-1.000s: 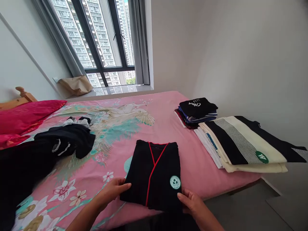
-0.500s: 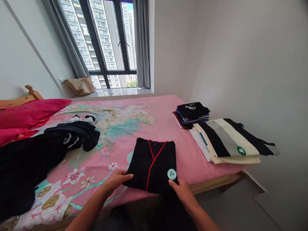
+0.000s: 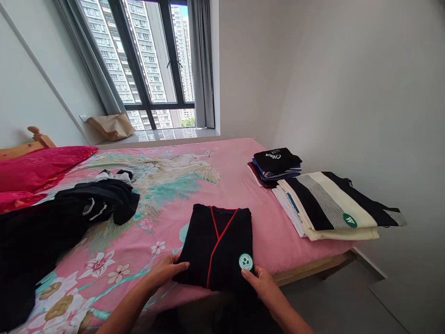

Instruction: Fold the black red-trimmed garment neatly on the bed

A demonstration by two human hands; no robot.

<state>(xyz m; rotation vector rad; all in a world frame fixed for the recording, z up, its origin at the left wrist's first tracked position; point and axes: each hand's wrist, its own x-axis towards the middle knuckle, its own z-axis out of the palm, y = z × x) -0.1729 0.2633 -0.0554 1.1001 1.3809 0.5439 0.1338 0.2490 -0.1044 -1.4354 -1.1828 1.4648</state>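
A folded black garment [image 3: 229, 236] with red trim and a round green-and-white badge lies flat at the near edge of the bed. My left hand [image 3: 168, 270] grips its lower left corner, thumb on top and fingers tucked beneath. At the lower right corner, just under the badge, my right hand [image 3: 260, 282] holds the cloth in the same way. The fingers under the fabric are mostly hidden.
The pink floral bed [image 3: 229, 162] carries a small folded stack [image 3: 277, 160] and a larger cream-and-black one [image 3: 333, 199] on the right. Loose dark clothes [image 3: 100, 199] and red pillows [image 3: 41, 169] lie left. A paper bag [image 3: 111, 126] sits by the window.
The view has shifted slightly, so the garment and both hands appear a little lower and further left. Both hands still hold the same corners.
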